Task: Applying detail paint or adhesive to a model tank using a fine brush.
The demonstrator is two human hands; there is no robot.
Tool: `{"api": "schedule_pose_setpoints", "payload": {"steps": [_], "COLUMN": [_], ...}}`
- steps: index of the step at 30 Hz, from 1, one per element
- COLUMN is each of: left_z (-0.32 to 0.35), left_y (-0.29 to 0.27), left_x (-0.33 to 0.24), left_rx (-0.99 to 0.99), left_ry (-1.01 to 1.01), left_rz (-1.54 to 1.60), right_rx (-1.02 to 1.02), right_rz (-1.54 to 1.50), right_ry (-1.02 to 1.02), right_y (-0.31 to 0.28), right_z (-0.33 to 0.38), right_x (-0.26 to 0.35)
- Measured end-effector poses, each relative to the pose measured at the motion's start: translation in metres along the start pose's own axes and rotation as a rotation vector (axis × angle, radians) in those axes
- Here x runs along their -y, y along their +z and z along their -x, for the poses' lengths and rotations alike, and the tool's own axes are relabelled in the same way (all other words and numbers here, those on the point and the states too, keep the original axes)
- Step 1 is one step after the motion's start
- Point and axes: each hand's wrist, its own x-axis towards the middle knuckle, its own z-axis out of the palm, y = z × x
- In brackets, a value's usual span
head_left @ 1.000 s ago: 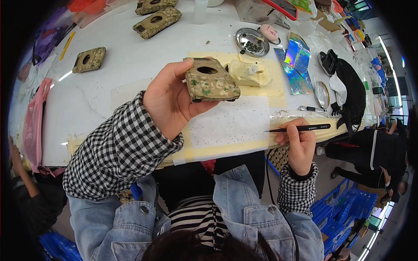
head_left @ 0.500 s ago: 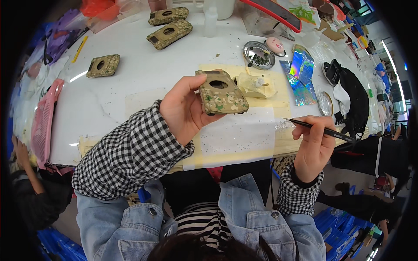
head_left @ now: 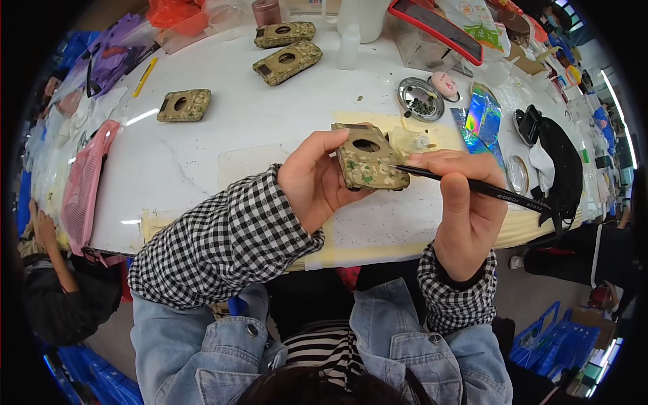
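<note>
Between the thumb and fingers of my left hand [head_left: 316, 177] is a camouflage-painted model tank hull [head_left: 370, 162], tilted, with a round hole in its top. A thin black paintbrush [head_left: 472, 183] is pinched in my right hand [head_left: 469, 202]. Its fine tip meets or nearly meets the hull's upper face beside the hole; actual contact is too small to tell. Behind my right fingers, partly covered, a pale yellowish block [head_left: 412, 142] rests on the taped paper. Farther left on the table lies another camouflage hull [head_left: 183, 106].
Two more hulls [head_left: 287, 62] lie at the back. A round metal dish [head_left: 421, 99] holds small dark green bits. Beyond it are a red-edged phone [head_left: 439, 34] and a white bottle [head_left: 348, 47]. Iridescent foil [head_left: 480, 118] and a black bag [head_left: 557, 158] lie right, a pink mesh pouch [head_left: 88, 182] left.
My right hand has brought the paintbrush up and left, so its tip is now at the hull. The whole view has shifted slightly; the hull stays in my left hand.
</note>
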Motion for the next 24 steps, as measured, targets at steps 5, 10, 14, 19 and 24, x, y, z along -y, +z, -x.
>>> {"api": "schedule_pose_setpoints", "payload": {"steps": [5,10,14,19,24], "left_z": [0.0006,-0.0006,-0.0007,-0.0002,-0.0008], "left_y": [-0.0020,-0.0027,-0.0020,-0.0026,-0.0017], "left_x": [-0.0004,0.0010,0.0014,0.0014,0.0017], "left_rx": [0.018,-0.001,-0.002,0.003,-0.018], "left_ry": [0.003,0.016,0.023,0.024,0.017], "left_rz": [0.014,0.007,0.000,0.004,0.002], "right_rx": [0.001,-0.015,-0.008,-0.009,0.003], "right_rz": [-0.019,-0.071,-0.018,0.039,0.063], "right_ry": [0.026,0.051,0.046,0.025,0.041], "right_y": [0.0036,0.0054,0.0048,0.0049,0.0027], "right_z": [0.0005,0.0017,0.0018,0.0019,0.0025], "right_x": [0.0026,0.0017,0.0020,0.0012,0.0016]}}
